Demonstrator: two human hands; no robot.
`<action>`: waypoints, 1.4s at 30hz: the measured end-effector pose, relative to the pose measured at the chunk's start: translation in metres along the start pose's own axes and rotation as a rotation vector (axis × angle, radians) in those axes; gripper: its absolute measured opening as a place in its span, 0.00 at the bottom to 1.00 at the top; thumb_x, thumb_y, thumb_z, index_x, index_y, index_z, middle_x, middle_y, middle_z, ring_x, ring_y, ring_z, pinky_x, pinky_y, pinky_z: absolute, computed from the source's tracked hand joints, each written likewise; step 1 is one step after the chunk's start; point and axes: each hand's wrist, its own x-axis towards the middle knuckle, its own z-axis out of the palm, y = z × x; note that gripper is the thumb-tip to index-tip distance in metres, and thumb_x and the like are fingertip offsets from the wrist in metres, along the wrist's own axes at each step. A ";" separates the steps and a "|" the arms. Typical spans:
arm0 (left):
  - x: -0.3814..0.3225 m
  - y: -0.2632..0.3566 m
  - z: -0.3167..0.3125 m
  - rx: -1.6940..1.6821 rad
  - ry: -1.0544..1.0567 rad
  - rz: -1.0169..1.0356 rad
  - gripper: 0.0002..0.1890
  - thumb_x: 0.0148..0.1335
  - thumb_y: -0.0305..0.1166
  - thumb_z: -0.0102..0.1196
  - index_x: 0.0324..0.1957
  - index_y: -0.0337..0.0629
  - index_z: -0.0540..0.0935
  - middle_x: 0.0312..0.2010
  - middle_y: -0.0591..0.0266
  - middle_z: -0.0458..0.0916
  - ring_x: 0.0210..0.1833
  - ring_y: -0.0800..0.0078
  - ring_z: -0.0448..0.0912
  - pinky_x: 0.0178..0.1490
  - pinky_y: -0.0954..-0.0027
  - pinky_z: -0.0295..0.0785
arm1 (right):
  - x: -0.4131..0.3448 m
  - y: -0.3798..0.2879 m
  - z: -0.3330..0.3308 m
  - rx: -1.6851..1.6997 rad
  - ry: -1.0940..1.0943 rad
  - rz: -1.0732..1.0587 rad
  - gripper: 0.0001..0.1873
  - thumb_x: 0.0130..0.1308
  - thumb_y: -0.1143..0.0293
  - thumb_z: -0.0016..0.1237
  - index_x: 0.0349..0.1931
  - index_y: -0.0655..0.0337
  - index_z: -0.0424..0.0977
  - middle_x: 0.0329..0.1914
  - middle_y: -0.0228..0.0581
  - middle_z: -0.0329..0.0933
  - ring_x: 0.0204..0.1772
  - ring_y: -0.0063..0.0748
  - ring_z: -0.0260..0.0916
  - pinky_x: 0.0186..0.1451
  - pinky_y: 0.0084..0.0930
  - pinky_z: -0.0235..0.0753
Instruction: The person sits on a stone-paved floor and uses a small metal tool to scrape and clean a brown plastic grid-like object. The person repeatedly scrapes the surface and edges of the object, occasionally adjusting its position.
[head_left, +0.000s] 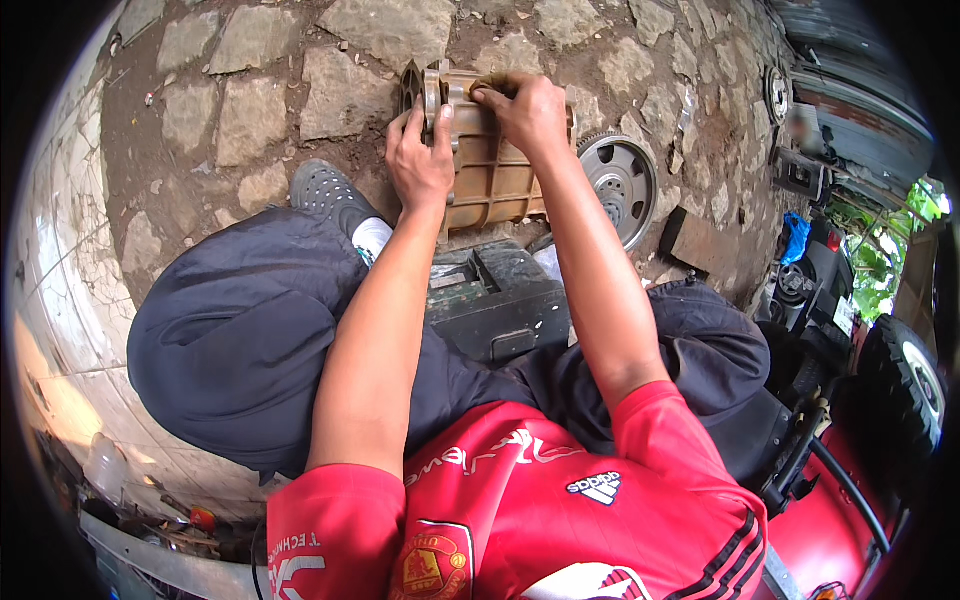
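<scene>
A ribbed, brown-stained metal gearbox housing (487, 180) lies on the ground in front of me. At its left end is a flange (433, 94) with a holed plate (409, 84) beside it. My left hand (421, 161) grips this flanged end, thumb on the near side and fingers over the edge. Above the top of the housing, my right hand (531, 112) pinches a small brown piece (487, 81), perhaps sandpaper or cloth. The fingers partly cover that piece, and my right forearm hides some of the housing's right side.
A toothed flywheel (637, 191) lies right of the housing, near a brown block (697, 241). Between my legs sits a dark plastic case (499, 319). Stone paving (255, 112) surrounds the work. A knobbly tyre (892, 375) stands at the far right.
</scene>
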 end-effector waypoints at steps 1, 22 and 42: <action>0.001 0.001 -0.001 0.005 0.003 0.001 0.29 0.74 0.57 0.54 0.61 0.43 0.85 0.53 0.42 0.84 0.60 0.45 0.80 0.65 0.53 0.73 | 0.006 -0.001 0.002 -0.058 -0.080 -0.032 0.18 0.63 0.54 0.68 0.46 0.55 0.89 0.40 0.49 0.89 0.44 0.48 0.88 0.53 0.39 0.84; -0.003 0.008 -0.005 0.027 -0.012 0.039 0.22 0.78 0.42 0.49 0.61 0.36 0.83 0.54 0.41 0.84 0.60 0.45 0.80 0.65 0.52 0.74 | 0.057 0.008 -0.013 -0.050 -0.519 -0.023 0.22 0.55 0.49 0.74 0.45 0.52 0.90 0.41 0.50 0.89 0.47 0.46 0.88 0.56 0.39 0.83; -0.001 0.015 -0.006 0.072 -0.011 0.027 0.21 0.79 0.41 0.47 0.59 0.36 0.84 0.51 0.40 0.85 0.56 0.43 0.81 0.62 0.51 0.75 | 0.058 0.012 -0.009 -0.021 -0.544 -0.003 0.21 0.54 0.45 0.72 0.42 0.46 0.91 0.41 0.44 0.89 0.46 0.45 0.87 0.56 0.38 0.83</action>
